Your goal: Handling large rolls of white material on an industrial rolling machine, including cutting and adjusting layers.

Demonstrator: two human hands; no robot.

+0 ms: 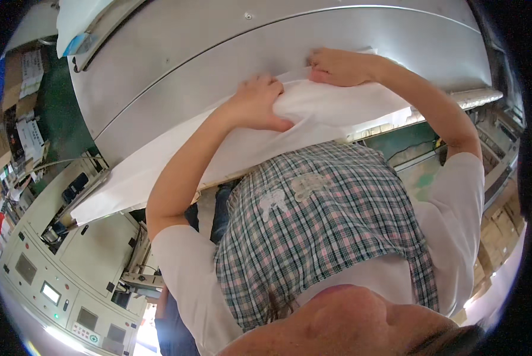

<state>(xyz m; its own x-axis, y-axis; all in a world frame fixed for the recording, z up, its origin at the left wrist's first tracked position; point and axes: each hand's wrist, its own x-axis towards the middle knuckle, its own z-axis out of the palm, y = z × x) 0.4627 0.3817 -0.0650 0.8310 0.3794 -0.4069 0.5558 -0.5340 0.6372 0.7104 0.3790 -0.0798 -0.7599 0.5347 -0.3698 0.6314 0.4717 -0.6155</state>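
A long white sheet [174,141], thin and soft like cloth, lies along the near side of a metal table [177,62] and reaches its front edge. My left hand [257,104] rests on the middle of it, thumb spread well away from the fingers, with the material rumpled beside the thumb. Farther right, my right hand [346,67] is closed at the sheet's far edge, its fingers curled down on the material. Its fingertips are slightly blurred and partly hidden. Small folds run through the sheet between both hands.
At the lower left stands a pale machine cabinet [94,261] with a small lit screen. Cardboard boxes [22,80] are stacked at the far left, and more cartons [500,234] at the right. A padded bar [477,98] sticks out at the table's right end. Another person's dark-clothed leg [174,326] shows below.
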